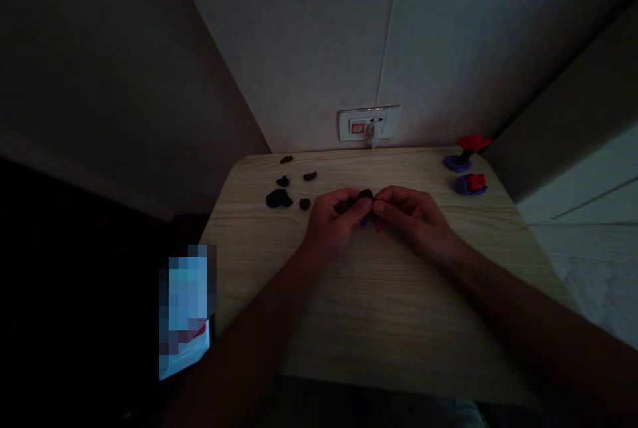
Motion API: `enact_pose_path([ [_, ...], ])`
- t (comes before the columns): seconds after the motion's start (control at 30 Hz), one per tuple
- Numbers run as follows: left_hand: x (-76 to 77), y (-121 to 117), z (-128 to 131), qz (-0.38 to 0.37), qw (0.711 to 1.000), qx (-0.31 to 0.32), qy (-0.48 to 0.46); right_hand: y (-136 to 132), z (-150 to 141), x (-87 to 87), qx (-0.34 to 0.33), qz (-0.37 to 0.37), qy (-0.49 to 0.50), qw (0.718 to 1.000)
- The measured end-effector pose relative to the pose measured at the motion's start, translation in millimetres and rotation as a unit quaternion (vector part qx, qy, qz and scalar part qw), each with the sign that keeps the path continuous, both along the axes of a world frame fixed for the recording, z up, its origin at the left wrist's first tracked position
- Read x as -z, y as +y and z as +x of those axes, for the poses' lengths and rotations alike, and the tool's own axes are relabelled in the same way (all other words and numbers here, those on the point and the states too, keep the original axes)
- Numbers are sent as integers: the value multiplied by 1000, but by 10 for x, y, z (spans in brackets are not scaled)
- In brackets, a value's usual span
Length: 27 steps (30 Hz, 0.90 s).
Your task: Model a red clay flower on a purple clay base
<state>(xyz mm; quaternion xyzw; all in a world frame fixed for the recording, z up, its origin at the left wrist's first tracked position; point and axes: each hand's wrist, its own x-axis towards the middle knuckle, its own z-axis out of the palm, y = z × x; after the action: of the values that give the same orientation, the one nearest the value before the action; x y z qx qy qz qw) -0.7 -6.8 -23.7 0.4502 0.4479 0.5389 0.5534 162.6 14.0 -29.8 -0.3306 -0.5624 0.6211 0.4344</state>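
Note:
Both my hands meet over the middle of a light wooden table (379, 295). My left hand (333, 215) and my right hand (409, 212) are closed, fingertips together, on a small dark lump of modelling clay (363, 198) with a bit of purple and red showing beneath it. The scene is dim, so the lump's shape is hard to make out.
Several dark clay pieces (279, 199) lie at the table's back left. Two purple-and-red clay figures (466, 152) (471, 183) stand at the back right. A wall socket with a plugged cable (369, 123) sits behind the table. A lit screen (184, 308) glows at the left.

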Motion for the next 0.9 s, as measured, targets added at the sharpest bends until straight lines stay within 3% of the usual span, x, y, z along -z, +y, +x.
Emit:
enact_pose_path([
  [0.17, 14, 4, -4, -5, 1000, 17, -12, -10, 10, 1, 0, 4, 19, 1000],
  [0.33, 24, 15, 31, -25, 998, -26, -56, -15, 6, -8, 30, -2, 43, 999],
  [0.5, 2, 23, 32, -49, 992, -47, -106, -27, -2, -43, 41, -53, 79, 995],
  [0.63, -20, 23, 10, -54, 988, -40, -141, -13, 1, -22, 4, -98, 107, 989],
  [0.9, 11, 2, 5, -43, 997, -39, -54, 55, 16, 43, 41, -29, 70, 996],
])
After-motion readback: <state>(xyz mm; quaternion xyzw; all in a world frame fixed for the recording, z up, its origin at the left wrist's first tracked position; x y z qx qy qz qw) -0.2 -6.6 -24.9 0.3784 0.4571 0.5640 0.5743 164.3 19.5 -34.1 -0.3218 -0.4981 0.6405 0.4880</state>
